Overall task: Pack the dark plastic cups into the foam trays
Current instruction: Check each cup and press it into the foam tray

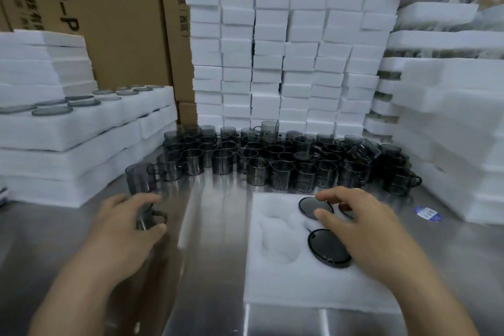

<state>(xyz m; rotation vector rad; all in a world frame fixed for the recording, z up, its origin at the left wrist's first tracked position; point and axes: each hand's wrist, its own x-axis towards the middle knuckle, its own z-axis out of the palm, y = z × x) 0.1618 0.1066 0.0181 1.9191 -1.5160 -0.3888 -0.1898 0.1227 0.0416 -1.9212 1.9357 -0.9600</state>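
Note:
A white foam tray [275, 284] lies on the steel table in front of me. Dark cups sit base-up in its right-hand pockets: one at the far middle [311, 206], one nearer [327, 245], a third mostly hidden under my fingers. The two left pockets [275, 237] hold nothing. My right hand [362, 224] hovers over the seated cups with fingers spread and relaxed. My left hand [128, 229] grips a dark cup with a handle [151, 218] just above the table, left of the tray. Several loose dark cups [272, 158] crowd the table behind.
Filled foam trays [81, 128] are stacked at the left and more trays [450, 106] at the right. A wall of white foam blocks [286, 49] stands behind the cups, with cardboard boxes [114, 8] beyond. A blue label [428, 213] lies on the table.

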